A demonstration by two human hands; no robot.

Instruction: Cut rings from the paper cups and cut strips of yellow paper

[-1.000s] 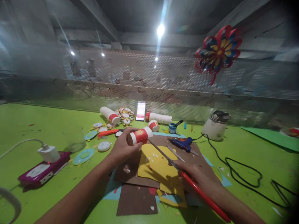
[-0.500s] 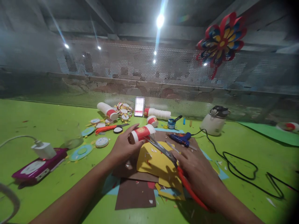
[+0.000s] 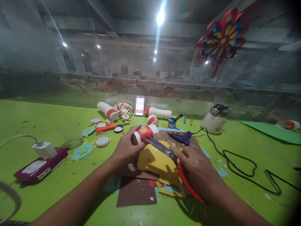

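Observation:
My left hand (image 3: 129, 142) is closed round a red and white paper cup (image 3: 148, 131), which lies tilted on its side in the grip. In my right hand (image 3: 192, 163) is a pair of scissors (image 3: 162, 148) with red handles. The blade tips reach the cup's side near my left thumb; whether they pass through the wall I cannot tell. Beneath both hands lie yellow foam sheets (image 3: 150, 163) and brown sheets (image 3: 136, 193), strewn with small scraps.
A blue glue gun (image 3: 181, 137) with a black cord lies right of the cup. Behind stand a paint jar (image 3: 172, 123), a phone (image 3: 139, 106) and stacked cups (image 3: 160, 113). At left are a box cutter (image 3: 110, 127), a clear glass (image 3: 71, 135) and a purple power bank (image 3: 42, 166).
The cup has turned slightly in my left hand and shifted a little right. The scissor blades have come closer together. The whole view has moved slightly.

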